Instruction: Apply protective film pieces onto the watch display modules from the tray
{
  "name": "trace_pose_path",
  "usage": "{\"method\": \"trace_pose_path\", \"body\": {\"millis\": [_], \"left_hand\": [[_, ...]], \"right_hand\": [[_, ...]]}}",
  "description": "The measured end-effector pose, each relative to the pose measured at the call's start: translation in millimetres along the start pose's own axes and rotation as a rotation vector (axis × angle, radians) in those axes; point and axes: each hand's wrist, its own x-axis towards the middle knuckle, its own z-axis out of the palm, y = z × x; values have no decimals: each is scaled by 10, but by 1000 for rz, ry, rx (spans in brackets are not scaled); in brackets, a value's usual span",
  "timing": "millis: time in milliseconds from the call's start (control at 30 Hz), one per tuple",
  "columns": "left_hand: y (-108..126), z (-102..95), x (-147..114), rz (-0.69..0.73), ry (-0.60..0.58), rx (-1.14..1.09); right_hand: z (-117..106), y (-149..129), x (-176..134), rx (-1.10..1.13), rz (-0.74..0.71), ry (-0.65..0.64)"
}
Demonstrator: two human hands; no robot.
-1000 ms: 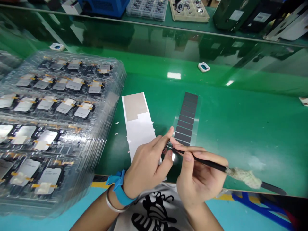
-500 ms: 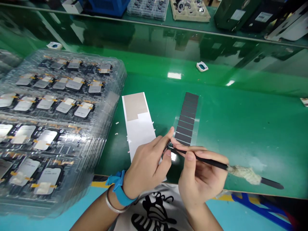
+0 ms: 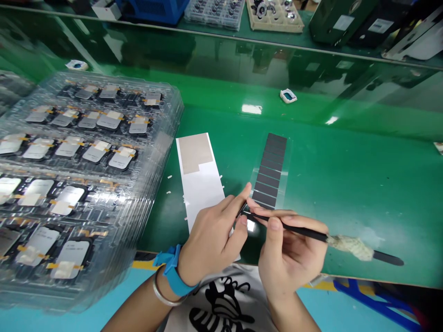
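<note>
Near the front of the green bench, my left hand (image 3: 214, 230) is closed, pinching a small dark-edged piece (image 3: 241, 210) between thumb and fingers. Most of that piece is hidden by the fingers. My right hand (image 3: 294, 249) grips slim black tweezers (image 3: 304, 232), with tape wrapped around their rear part. Their tip meets the small piece at my left fingertips. Under my left hand lies a white backing sheet (image 3: 202, 189) with a beige patch at its far end. Just beyond my right fingers is a clear strip bearing several dark grey rectangular stickers (image 3: 268, 175).
Stacked clear plastic trays (image 3: 162, 115) fill the left side, holding several small screens (image 3: 71, 258) with orange flex strips. A small white-rimmed part (image 3: 288, 96) lies toward the back. A raised shelf (image 3: 214, 34) carries boxes and parts trays. White scraps (image 3: 169, 192) lie beside the sheet.
Both hands keep nearly the same pose. The rear end of the tweezers has shifted slightly up and left; the whole view has moved a little.
</note>
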Motion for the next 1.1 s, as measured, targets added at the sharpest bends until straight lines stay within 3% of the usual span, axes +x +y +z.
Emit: {"method": "trace_pose_path", "body": {"millis": [1100], "left_hand": [[6,1,9,7,-9,14]], "right_hand": [[-36,26,-26,-73,-47,-32]]}}
